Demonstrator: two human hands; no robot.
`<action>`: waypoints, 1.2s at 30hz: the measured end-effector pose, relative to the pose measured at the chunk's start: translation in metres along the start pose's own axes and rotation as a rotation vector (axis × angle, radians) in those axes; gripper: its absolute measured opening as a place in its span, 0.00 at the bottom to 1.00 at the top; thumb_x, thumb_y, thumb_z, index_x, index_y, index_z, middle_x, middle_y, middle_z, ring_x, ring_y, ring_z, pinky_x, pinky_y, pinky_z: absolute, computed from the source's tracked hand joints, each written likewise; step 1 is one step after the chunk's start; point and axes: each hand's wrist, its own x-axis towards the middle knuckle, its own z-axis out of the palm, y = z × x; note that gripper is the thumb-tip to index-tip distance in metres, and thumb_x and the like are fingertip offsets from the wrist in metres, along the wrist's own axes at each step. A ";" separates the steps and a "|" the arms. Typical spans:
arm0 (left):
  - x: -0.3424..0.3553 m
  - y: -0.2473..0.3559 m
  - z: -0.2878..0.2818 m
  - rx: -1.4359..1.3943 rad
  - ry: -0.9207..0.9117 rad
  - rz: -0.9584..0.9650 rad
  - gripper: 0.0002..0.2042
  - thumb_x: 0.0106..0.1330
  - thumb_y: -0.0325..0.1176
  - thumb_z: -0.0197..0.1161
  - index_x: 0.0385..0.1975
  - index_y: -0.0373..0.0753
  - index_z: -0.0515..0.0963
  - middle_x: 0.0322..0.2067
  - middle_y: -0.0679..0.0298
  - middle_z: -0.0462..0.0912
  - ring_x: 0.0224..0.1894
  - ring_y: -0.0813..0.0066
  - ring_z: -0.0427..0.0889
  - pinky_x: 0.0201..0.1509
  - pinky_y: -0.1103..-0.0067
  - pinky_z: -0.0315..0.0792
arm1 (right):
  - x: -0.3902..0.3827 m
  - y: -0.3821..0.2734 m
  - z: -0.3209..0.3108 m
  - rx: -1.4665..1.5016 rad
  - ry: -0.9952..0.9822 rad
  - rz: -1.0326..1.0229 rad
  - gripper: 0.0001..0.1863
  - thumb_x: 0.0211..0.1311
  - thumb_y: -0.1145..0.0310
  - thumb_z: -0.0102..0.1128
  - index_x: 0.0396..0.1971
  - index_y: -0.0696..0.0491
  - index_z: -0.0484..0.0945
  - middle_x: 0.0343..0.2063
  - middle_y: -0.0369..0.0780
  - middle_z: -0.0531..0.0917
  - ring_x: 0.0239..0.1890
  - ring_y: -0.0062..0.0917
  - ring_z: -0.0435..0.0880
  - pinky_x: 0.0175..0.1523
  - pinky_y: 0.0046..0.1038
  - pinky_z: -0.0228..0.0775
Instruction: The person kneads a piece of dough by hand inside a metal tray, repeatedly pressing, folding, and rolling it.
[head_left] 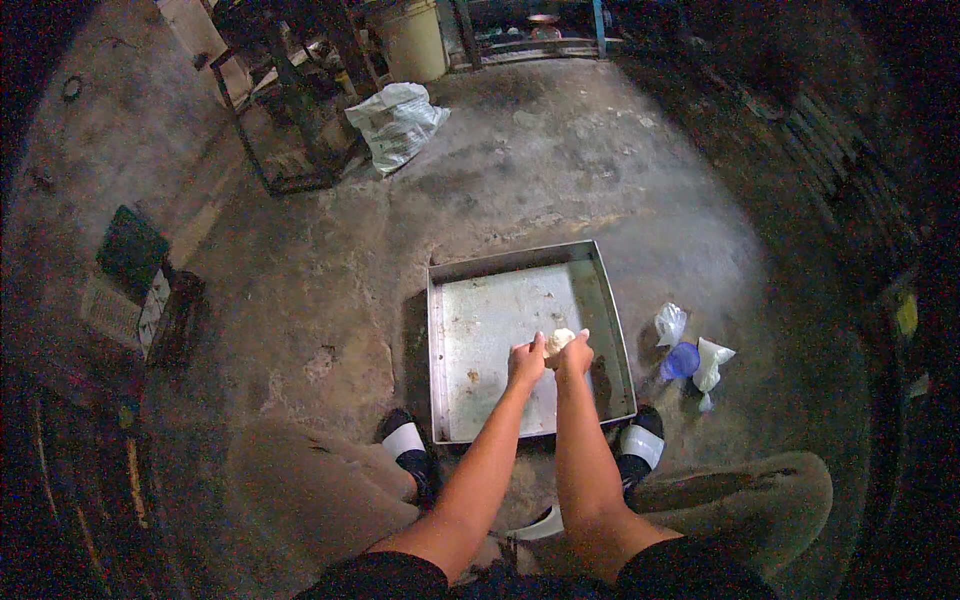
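Note:
A pale lump of dough [558, 340] sits between my two hands, held over a square metal tray [480, 330] that lies on the concrete floor. My left hand [526, 362] grips the lump from the left with curled fingers. My right hand [575, 354] closes on it from the right. Both forearms reach down from the lower edge. The tray's bare metal shows a few small stains. My feet in black-and-white sandals [405, 445] rest at the tray's near corners.
Right of the tray lie white plastic bags [712, 362] and a small blue cup [680, 360]. A white sack [397, 122] and a metal frame [290, 130] stand farther back. A dark crate [135, 280] sits at the left. A pale bucket [415, 40] stands at the top.

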 end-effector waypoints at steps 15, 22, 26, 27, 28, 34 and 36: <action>0.015 -0.044 -0.038 0.407 0.459 0.037 0.30 0.61 0.58 0.54 0.21 0.31 0.81 0.23 0.43 0.80 0.28 0.46 0.81 0.36 0.61 0.73 | -0.067 0.028 0.021 -0.626 -0.237 -0.606 0.28 0.67 0.53 0.41 0.22 0.61 0.81 0.25 0.56 0.80 0.31 0.52 0.80 0.38 0.46 0.71; 0.044 -0.055 -0.035 0.480 0.341 -0.023 0.26 0.65 0.56 0.50 0.36 0.34 0.79 0.33 0.46 0.81 0.38 0.45 0.80 0.40 0.61 0.72 | -0.017 0.031 0.010 -0.819 -0.294 -0.631 0.21 0.61 0.54 0.52 0.28 0.58 0.82 0.29 0.53 0.82 0.32 0.48 0.82 0.42 0.44 0.72; 0.046 -0.058 -0.042 0.716 0.481 0.238 0.21 0.65 0.48 0.54 0.47 0.37 0.73 0.51 0.48 0.70 0.57 0.47 0.67 0.56 0.57 0.62 | -0.006 0.027 0.013 -0.783 -0.209 -0.569 0.15 0.58 0.59 0.58 0.30 0.58 0.81 0.30 0.51 0.83 0.34 0.47 0.82 0.42 0.43 0.72; 0.044 -0.052 -0.045 0.753 0.546 0.286 0.21 0.64 0.47 0.55 0.49 0.37 0.73 0.54 0.47 0.68 0.61 0.47 0.63 0.60 0.57 0.59 | -0.014 0.019 0.011 -0.749 -0.165 -0.549 0.14 0.57 0.60 0.58 0.31 0.58 0.81 0.30 0.50 0.83 0.35 0.47 0.82 0.42 0.43 0.72; 0.049 -0.050 -0.050 0.772 0.557 0.324 0.22 0.64 0.47 0.55 0.51 0.37 0.72 0.56 0.48 0.66 0.62 0.48 0.61 0.61 0.57 0.58 | -0.031 0.007 0.012 -0.712 -0.132 -0.532 0.14 0.57 0.61 0.58 0.32 0.58 0.80 0.30 0.50 0.83 0.35 0.46 0.82 0.42 0.43 0.72; 0.093 -0.027 -0.032 0.887 0.468 0.534 0.26 0.66 0.48 0.51 0.57 0.36 0.66 0.65 0.50 0.56 0.68 0.53 0.51 0.69 0.57 0.45 | -0.040 0.029 0.020 -0.748 -0.309 -0.455 0.14 0.54 0.61 0.63 0.33 0.57 0.79 0.30 0.50 0.83 0.36 0.46 0.82 0.43 0.41 0.72; 0.098 -0.033 -0.025 0.922 0.440 0.569 0.26 0.66 0.49 0.50 0.59 0.37 0.65 0.65 0.50 0.55 0.68 0.54 0.51 0.70 0.56 0.43 | -0.045 0.052 0.020 -0.783 -0.394 -0.507 0.18 0.49 0.60 0.67 0.34 0.58 0.78 0.29 0.50 0.83 0.34 0.46 0.82 0.42 0.41 0.72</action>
